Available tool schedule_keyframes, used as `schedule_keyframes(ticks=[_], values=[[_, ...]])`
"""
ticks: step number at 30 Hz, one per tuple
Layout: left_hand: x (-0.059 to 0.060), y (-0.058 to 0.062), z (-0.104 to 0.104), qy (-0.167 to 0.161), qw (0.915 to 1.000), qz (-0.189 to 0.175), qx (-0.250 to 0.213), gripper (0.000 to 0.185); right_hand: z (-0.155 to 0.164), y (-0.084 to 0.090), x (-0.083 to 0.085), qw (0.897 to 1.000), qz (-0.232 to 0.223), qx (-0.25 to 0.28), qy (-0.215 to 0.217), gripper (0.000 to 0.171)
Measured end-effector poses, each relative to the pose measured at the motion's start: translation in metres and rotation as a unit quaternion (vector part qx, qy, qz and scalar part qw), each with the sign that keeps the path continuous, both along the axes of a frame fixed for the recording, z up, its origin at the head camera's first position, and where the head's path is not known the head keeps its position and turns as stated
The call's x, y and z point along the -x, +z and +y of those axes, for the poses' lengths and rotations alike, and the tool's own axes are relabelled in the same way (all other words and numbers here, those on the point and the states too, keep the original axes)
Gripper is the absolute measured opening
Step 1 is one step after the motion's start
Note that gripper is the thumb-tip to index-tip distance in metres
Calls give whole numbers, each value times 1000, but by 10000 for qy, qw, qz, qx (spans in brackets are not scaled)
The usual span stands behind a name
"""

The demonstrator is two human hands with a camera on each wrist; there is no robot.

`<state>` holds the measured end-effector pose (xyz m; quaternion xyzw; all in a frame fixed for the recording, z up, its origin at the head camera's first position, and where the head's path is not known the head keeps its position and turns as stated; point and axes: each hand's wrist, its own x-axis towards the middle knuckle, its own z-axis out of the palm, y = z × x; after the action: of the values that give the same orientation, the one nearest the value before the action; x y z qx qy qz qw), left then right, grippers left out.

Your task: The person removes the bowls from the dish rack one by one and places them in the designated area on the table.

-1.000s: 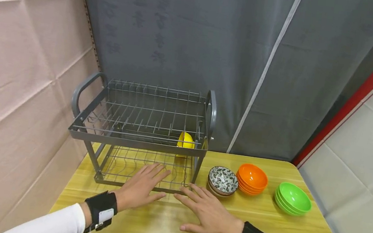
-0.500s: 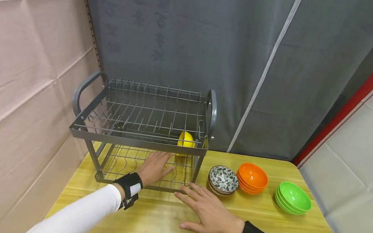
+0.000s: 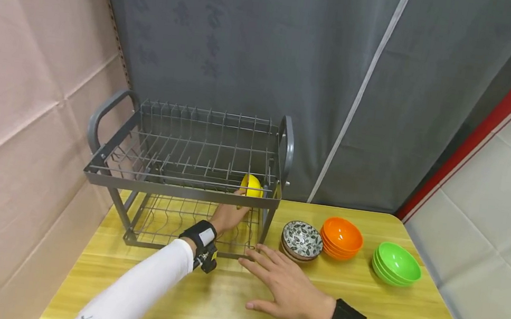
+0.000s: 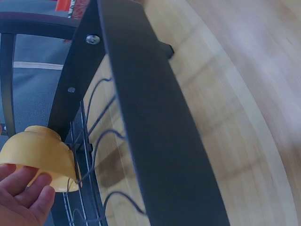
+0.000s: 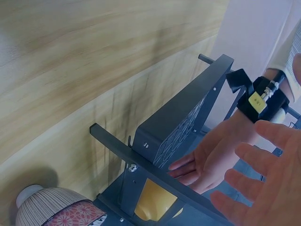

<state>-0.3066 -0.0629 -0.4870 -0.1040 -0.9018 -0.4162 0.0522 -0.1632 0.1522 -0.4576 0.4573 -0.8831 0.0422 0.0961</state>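
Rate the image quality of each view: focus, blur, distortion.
Head view: sharp, evenly lit, wide-angle bending at the edges; dish rack and yellow bowl clear. Left wrist view: rack bar close and soft, left hand cut off by the frame. Right wrist view: right hand blurred in the foreground.

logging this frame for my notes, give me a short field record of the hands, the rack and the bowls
left hand: inside the rack's lower tier, fingers touching the yellow bowl
right hand: open, flat over the table in front of the rack
rack: grey, two tiers, top tier holds nothing
yellow bowl: on its side at the lower tier's right end
patterned bowl: on the table right of the rack
orange bowls: stacked
green bowls: stacked, farthest right
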Motion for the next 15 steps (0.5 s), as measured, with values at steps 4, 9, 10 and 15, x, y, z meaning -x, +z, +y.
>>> schedule_keyframes(ticks=[4,9,10,15], values=[[10,-2,5,195,9990,351,-180,47,1,2,0,10000,36,19,6,80],[47,-45,12,376,9941,995,-221,42,3,2,-1,9999,-109,6,-70,80],[58,-61,14,465,9920,1162,-190,41,3,3,-1,9999,-124,5,-80,80],[79,-85,14,490,9940,922,-334,40,2,4,0,10000,-46,61,-38,80]])
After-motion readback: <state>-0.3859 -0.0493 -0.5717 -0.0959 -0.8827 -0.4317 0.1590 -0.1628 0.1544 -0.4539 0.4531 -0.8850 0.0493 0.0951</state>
